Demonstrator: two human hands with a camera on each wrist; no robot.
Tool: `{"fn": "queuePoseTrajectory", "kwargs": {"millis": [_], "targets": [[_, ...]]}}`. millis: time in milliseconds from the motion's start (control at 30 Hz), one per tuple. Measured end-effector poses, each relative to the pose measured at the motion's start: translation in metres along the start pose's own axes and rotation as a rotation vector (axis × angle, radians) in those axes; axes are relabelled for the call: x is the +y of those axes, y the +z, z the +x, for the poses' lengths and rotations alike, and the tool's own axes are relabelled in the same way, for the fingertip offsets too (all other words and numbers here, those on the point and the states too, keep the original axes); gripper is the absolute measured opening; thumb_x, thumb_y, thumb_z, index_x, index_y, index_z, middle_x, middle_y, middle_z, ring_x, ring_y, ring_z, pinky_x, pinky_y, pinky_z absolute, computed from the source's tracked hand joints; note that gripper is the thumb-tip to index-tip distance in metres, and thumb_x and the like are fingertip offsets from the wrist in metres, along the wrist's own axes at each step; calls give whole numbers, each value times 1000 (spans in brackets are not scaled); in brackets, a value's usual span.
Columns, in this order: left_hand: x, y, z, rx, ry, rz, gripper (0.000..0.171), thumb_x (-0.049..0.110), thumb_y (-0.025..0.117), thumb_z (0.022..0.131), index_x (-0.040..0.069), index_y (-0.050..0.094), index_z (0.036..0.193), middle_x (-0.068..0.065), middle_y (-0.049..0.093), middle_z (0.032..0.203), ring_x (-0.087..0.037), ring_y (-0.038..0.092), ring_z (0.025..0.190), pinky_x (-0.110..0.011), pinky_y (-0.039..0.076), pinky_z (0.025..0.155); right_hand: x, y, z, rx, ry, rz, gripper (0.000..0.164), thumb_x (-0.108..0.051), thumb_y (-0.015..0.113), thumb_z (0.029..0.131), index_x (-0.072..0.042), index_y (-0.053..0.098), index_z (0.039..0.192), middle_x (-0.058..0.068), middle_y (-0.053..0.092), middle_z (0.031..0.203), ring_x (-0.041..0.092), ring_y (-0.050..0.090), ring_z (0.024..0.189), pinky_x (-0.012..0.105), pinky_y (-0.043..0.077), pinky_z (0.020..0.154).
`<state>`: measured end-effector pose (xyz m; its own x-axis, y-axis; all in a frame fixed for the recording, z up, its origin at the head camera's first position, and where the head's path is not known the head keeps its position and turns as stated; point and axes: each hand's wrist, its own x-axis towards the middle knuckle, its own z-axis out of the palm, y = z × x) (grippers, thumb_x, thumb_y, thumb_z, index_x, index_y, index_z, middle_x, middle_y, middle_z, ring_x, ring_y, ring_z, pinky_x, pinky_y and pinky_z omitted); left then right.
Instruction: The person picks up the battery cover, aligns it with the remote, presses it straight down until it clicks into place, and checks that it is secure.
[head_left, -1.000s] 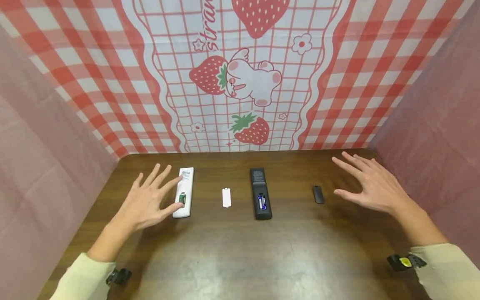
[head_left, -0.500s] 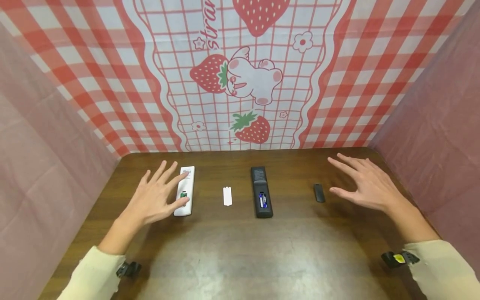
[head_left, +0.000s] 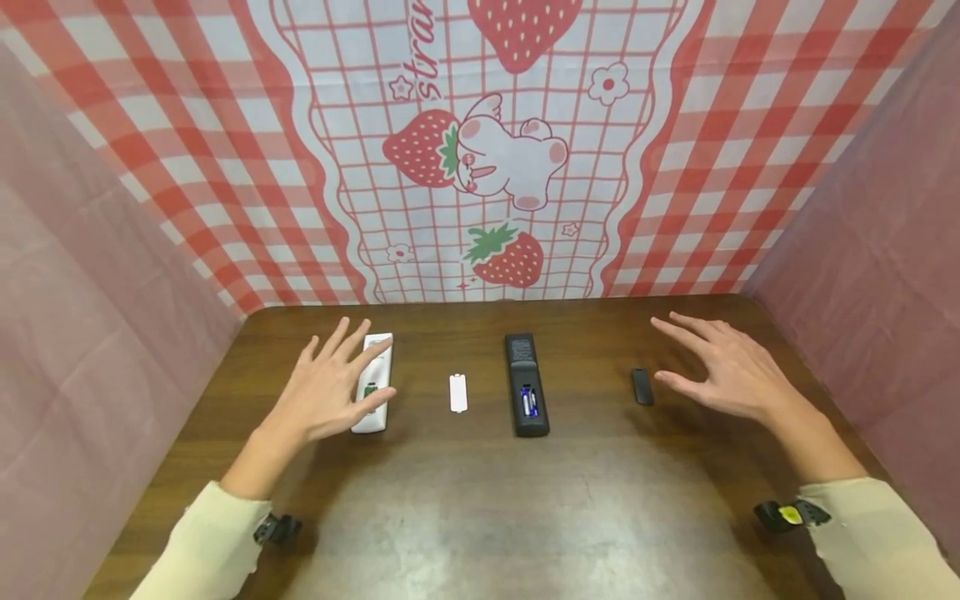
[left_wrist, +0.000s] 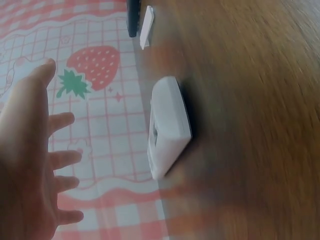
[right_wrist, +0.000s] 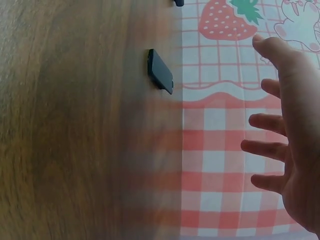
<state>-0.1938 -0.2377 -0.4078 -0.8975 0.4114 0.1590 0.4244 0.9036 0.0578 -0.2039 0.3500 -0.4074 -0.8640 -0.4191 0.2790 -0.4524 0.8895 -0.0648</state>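
Observation:
My left hand (head_left: 322,392) hovers with spread fingers, and its thumb and index finger overlap the white remote control (head_left: 372,423) in the head view. Something green (head_left: 370,390) shows in that remote's uncovered battery compartment, partly hidden by the hand. Right of it lies a white battery cover (head_left: 458,392). A black remote control (head_left: 522,375) rests back up in the middle, with blue-and-silver batteries (head_left: 529,402) in its bay. Just left of my right hand (head_left: 723,367), which is held in the air with fingers extended, lies a black battery cover (head_left: 642,387). Both hands hold nothing.
Everything lies in a row on a brown wooden table (head_left: 465,500). Behind it hangs a strawberry-print cloth (head_left: 555,275), and pink cloth walls (head_left: 97,350) flank both sides. Each wrist carries a small black strapped device (head_left: 277,528).
My left hand has shifted to the right, further over the white remote control. The right hand has drifted slightly left, closer to the black battery cover. The remotes and covers stay in place.

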Motion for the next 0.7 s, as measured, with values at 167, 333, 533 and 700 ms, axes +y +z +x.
{"fn": "queuePoseTrajectory", "kwargs": {"millis": [167, 333, 533, 700], "targets": [[8, 3, 7, 1, 6, -20, 77, 67, 59, 105, 30, 47, 173, -16, 37, 185, -49, 30, 173, -85, 34, 131, -2, 1, 1, -3, 2, -1, 82, -49, 86, 94, -26, 55, 167, 18, 63, 162, 45, 65, 133, 70, 62, 95], [15, 4, 13, -4, 4, -46, 78, 67, 60, 105, 30, 47, 173, -15, 35, 186, -47, 28, 174, -85, 32, 133, -7, 4, 4, 7, -6, 10, 81, -49, 86, 95, -27, 56, 166, 17, 67, 157, 43, 66, 130, 69, 62, 92], [23, 10, 18, -7, 8, -70, 78, 67, 60, 105, 30, 48, 172, -15, 37, 185, -46, 29, 174, -84, 32, 133, -12, 8, 5, -15, 6, 24, 78, -49, 85, 96, -25, 58, 165, 17, 70, 151, 41, 66, 127, 67, 62, 89], [30, 13, 22, -4, 22, -83, 78, 69, 58, 105, 30, 49, 172, -14, 36, 186, -46, 29, 174, -84, 32, 133, -12, 10, 5, -24, 14, 32, 76, -48, 84, 96, -24, 59, 164, 17, 71, 148, 40, 66, 126, 66, 63, 89]]}}
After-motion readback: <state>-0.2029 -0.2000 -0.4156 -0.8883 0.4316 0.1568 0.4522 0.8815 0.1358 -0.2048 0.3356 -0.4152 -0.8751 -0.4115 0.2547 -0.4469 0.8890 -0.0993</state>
